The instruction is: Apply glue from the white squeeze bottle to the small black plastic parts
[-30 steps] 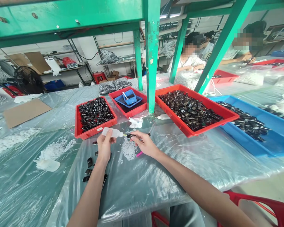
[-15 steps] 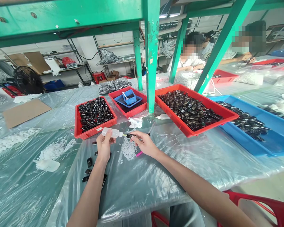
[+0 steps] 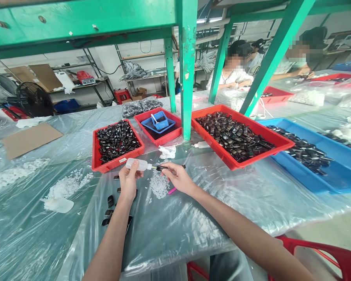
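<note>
My left hand (image 3: 129,179) is closed around a translucent squeeze bottle (image 3: 143,165), held on its side with the thin nozzle pointing right. The nozzle tip meets, or nearly meets, a small glossy black part (image 3: 160,168) pinched in the fingers of my right hand (image 3: 177,176). What kind of part it is cannot be made out. Beneath both hands lies a pile of small white pieces (image 3: 159,185) on the plastic-covered table, with a pink stick (image 3: 172,190) at its right. Several loose black parts (image 3: 110,201) are scattered beside my left forearm.
Red trays of black parts stand at the left (image 3: 105,169) and right (image 3: 231,162); between them, another red tray (image 3: 158,141) holds a small blue tray and scoop. A green post (image 3: 188,78) rises behind my hands. A blue tray (image 3: 318,185) sits far right. People work across the table.
</note>
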Demonstrator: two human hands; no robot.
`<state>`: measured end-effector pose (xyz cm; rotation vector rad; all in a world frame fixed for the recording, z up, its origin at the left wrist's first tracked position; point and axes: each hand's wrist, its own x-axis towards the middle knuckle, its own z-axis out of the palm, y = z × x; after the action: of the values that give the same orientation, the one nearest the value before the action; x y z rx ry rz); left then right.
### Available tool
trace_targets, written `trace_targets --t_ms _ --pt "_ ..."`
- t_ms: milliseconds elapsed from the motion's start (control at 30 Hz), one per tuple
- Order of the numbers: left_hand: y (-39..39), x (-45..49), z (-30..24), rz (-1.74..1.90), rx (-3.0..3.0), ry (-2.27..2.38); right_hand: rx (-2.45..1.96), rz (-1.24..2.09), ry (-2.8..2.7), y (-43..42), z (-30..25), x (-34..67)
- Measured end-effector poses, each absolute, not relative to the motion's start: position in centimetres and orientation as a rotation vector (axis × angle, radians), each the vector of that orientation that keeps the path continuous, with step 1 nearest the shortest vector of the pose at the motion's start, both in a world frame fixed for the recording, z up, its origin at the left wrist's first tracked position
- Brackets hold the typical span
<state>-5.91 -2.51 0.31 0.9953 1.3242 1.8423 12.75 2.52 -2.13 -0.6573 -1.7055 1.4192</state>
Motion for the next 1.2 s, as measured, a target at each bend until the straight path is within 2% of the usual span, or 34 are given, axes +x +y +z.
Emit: trace_targets --t_ms 300,700,1200 --pt "-2.47 -5.73 0.54 1.856 0.932 1.315 -0.654 1.438 -1.650 2.45 -2.04 12.57" --pt "-2.39 -5.87 0.28 1.881 0.887 1.303 -0.656 1.624 -1.464 2.59 -1.51 12.69" --pt "-2.52 -5.83 0.40 1.874 0.895 1.271 -0.634 1.423 -1.545 2.75 -1.89 12.52"
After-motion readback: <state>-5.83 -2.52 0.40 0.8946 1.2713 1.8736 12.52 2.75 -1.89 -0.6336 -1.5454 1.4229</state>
